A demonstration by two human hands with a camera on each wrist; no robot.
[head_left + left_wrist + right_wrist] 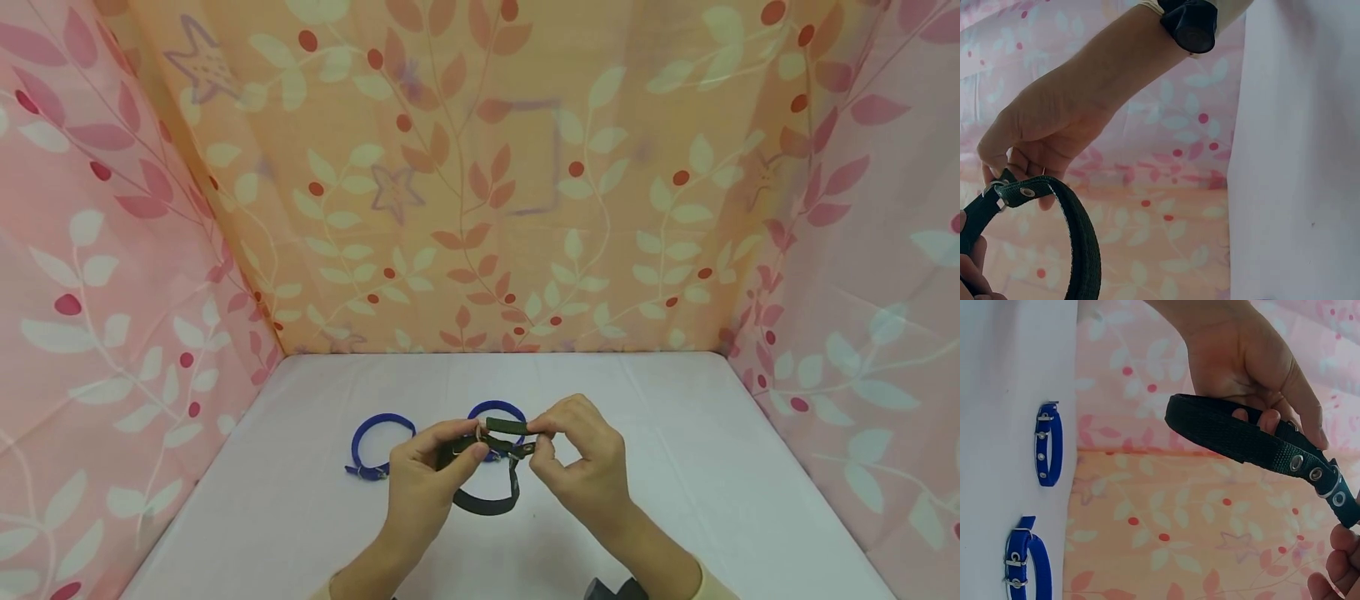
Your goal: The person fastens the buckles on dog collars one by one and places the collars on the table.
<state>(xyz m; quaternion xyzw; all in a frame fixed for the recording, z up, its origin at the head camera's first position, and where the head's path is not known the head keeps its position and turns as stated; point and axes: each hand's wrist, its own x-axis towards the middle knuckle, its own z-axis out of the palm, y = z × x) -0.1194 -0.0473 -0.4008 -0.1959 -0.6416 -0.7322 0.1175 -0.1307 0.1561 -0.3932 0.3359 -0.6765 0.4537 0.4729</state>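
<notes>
A dark green pet collar (pixel 486 505), with metal eyelets and a buckle, hangs in a loop between the two hands above the table. My left hand (pixel 422 471) grips its buckle side between thumb and fingers. On the other side, my right hand (pixel 588 458) pinches the strap's end. The right wrist view shows the collar (pixel 1229 431) looped under the left hand (pixel 1241 369), with a metal ring round the strap near the right fingertips. In the left wrist view the right hand (pixel 1041 125) holds the strap beside the buckle (pixel 999 190).
Two blue collars lie on the white table (pixel 285 483) behind the hands: one blue collar (pixel 358 432) at left, another blue collar (pixel 497 405) partly hidden by the hands. A dark object (pixel 615 590) shows at the front edge. Patterned cloth walls (pixel 480 250) enclose the back and sides.
</notes>
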